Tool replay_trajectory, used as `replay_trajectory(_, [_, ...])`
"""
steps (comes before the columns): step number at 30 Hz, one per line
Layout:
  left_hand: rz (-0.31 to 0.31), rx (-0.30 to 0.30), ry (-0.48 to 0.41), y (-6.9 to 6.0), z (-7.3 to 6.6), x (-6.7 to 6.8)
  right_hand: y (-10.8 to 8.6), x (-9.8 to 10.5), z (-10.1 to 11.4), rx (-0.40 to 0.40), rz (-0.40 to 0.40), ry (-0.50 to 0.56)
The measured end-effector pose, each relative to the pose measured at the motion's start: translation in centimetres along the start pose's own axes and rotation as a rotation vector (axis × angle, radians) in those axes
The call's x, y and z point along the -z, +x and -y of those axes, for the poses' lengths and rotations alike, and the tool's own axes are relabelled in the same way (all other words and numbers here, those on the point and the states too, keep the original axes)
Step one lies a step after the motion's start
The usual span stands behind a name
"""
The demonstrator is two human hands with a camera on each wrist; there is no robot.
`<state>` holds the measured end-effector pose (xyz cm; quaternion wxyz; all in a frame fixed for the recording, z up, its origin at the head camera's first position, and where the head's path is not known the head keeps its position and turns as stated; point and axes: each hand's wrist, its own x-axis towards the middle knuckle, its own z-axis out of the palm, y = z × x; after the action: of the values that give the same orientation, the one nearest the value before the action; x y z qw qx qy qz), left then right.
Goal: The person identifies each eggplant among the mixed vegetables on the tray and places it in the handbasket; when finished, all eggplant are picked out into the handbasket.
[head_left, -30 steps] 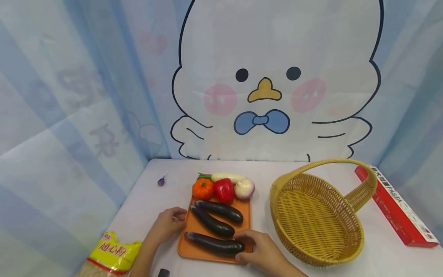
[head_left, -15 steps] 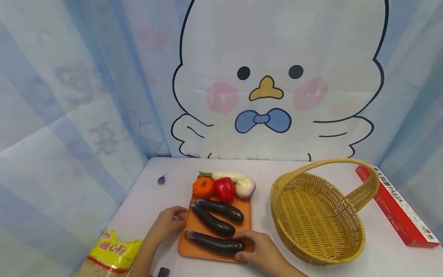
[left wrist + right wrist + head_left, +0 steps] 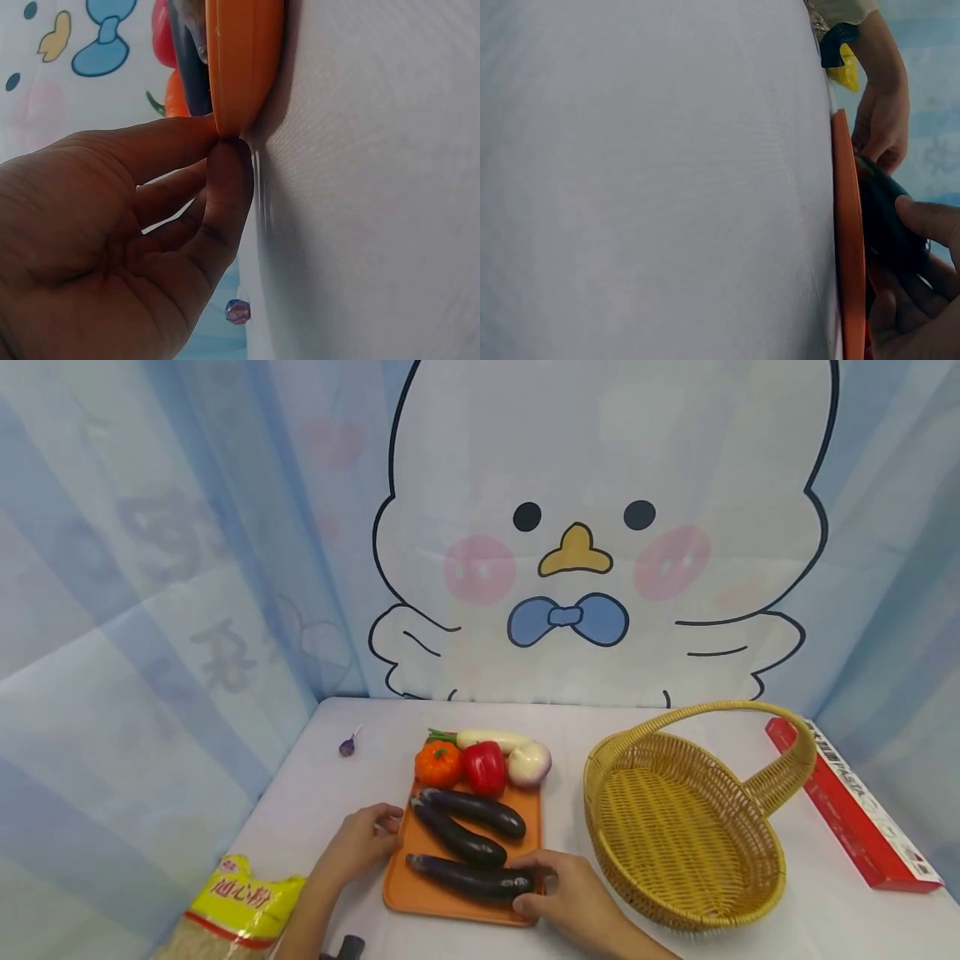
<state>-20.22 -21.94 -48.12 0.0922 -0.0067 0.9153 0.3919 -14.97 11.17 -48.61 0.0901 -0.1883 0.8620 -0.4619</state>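
Note:
Three dark eggplants lie on an orange tray (image 3: 420,903). My right hand (image 3: 576,897) grips the thick end of the nearest eggplant (image 3: 468,878) at the tray's right side; in the right wrist view, thumb and fingers stand on either side of that eggplant (image 3: 885,217). My left hand (image 3: 363,842) pinches the tray's left rim, with thumb and fingertips meeting at the orange edge (image 3: 244,67) in the left wrist view. The other two eggplants (image 3: 476,810) lie just behind, close together.
Behind the eggplants sit an orange pepper (image 3: 438,764), a red pepper (image 3: 484,768), a white-purple turnip (image 3: 529,764) and a white radish (image 3: 491,739). A wicker basket (image 3: 675,835) and red pasta box (image 3: 855,810) stand right. A yellow-topped bag (image 3: 243,902) lies front left.
The nearest eggplant has shifted slightly to the right along with my right hand. My left hand remains at the tray's left edge.

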Motion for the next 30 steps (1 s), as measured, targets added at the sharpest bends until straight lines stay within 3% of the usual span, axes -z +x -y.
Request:
replay_trajectory(6, [0.011,0.022,-0.002,-0.2,0.1,0.1,-0.1,0.3,-0.1,0.019,0.032,0.118])
replay_trajectory(13, [0.008,-0.002,-0.025,0.2,0.1,0.0,-0.1,0.7,0.1,0.029,0.045,0.237])
replay_trajectory(30, [0.025,0.009,-0.023,0.3,-0.1,0.2,-0.6,3.5,2.8,0.059,0.067,0.347])
